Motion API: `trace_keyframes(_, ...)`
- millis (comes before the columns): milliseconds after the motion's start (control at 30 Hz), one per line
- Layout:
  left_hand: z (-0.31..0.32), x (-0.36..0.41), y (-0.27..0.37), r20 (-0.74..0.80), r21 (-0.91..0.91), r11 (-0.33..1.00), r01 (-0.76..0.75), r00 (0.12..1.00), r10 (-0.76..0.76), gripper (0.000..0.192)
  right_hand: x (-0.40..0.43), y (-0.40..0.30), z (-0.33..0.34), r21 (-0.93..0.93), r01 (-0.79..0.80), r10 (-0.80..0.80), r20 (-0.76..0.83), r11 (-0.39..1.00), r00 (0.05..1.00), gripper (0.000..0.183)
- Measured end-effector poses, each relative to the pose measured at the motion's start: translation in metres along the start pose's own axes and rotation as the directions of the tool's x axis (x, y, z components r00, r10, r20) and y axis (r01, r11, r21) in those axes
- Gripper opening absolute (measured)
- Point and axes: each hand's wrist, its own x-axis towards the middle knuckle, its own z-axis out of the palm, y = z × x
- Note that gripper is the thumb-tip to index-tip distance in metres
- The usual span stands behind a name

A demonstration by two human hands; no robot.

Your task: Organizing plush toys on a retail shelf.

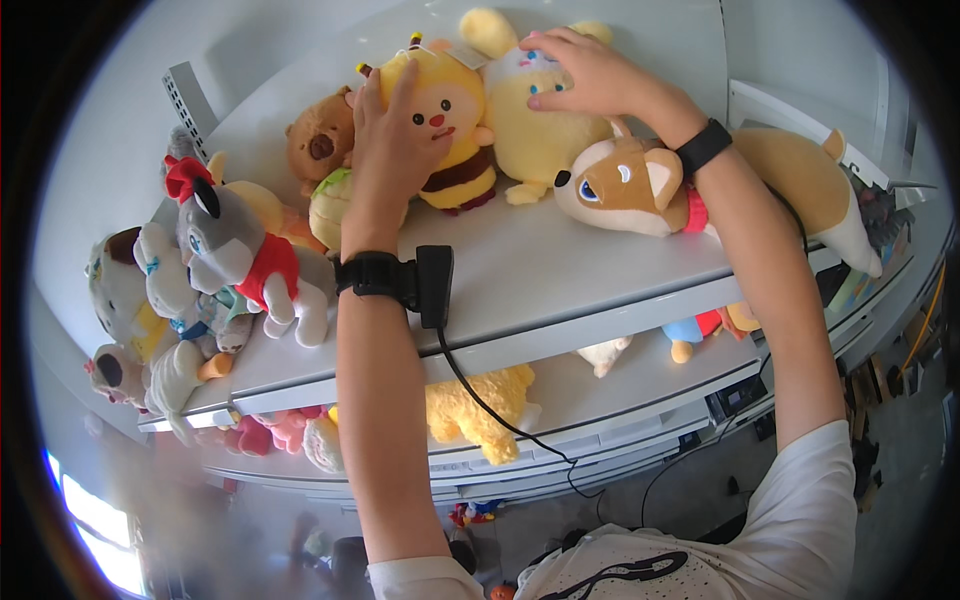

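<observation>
My left hand (394,139) lies with spread fingers on the left side of a yellow bee plush toy (450,112) with brown stripes and antennae. My right hand (592,75) rests on the head of a pale yellow long-eared plush toy (536,142), thumb and fingers apart around its face. Both plush toys sit upright side by side on the upper shelf (525,255). A brown plush animal (322,139) with a green and cream part sits left of my left hand. Under my right forearm a tan and white plush dog (622,187) with a red collar lies on its side.
At the shelf's left stand a grey plush dog (255,262) in a red vest and several white plush toys (161,277). The lower shelf holds a fluffy yellow plush (484,409) and pink ones (285,431). A black cable (487,401) hangs from my left wrist device (433,286).
</observation>
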Motion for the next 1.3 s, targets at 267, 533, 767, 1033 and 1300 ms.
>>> trace_keyframes(267,0.005,-0.001,-0.008,0.049,-0.113,0.993,0.029,0.999,-0.023,0.107,0.001,0.0,-0.007,0.004,-0.059,0.059,0.042,0.998,0.997,0.075)
trace_keyframes(533,0.007,-0.003,-0.007,0.086,-0.164,0.976,0.146,0.987,-0.133,0.111,-0.014,0.015,0.007,0.085,-0.163,0.153,0.111,0.983,0.982,0.112)
trace_keyframes(767,0.011,-0.002,-0.01,0.043,-0.195,0.974,0.117,0.993,-0.11,0.112,-0.008,0.018,-0.013,0.177,-0.162,0.122,0.216,0.971,0.969,0.119)
trace_keyframes(1033,0.012,-0.002,-0.006,0.057,-0.267,0.949,0.167,0.986,-0.157,0.11,-0.008,-0.006,-0.032,0.078,-0.185,0.161,0.247,0.98,0.955,0.097)
trace_keyframes(1300,0.023,-0.002,-0.009,-0.016,-0.305,0.948,0.09,0.995,-0.099,0.107,-0.007,0.019,0.0,0.165,-0.098,0.07,0.169,0.981,0.983,0.111)
